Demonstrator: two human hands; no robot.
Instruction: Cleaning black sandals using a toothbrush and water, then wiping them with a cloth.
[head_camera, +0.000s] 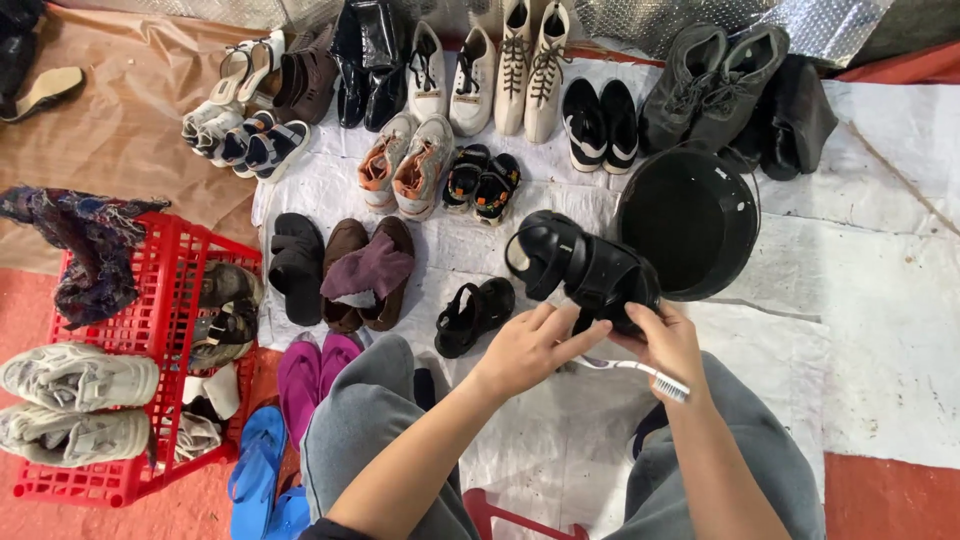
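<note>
I see my left hand (525, 345) and my right hand (665, 345) meeting just right of the frame's centre, both closed around a glossy black strapped sandal (585, 268). The left fingers wrap its near end from below; the right fingers clamp its lower right end, and that same hand also pinches a white toothbrush (640, 372) whose bristled head pokes out to the lower right. The sandal is held in the air above my knees, its long axis running from upper left to lower right, with the open toe end pointing to the upper left.

Just to the upper right of the sandal sits one round black basin (690, 220) on a white woven sheet (880, 330). Just left of my left hand lies one small black sandal (472, 315), flat on the sheet. Across the top of the frame, pairs of shoes stand in rows, among them one pair of white high-top lace-up trainers (530, 65) and one pair of orange and grey trainers (405, 165). At the left edge, one red plastic basket (150, 300) holds more shoes, with two worn white trainers (75, 405) lying on its left side. I see no packages, labels or signs.
</note>
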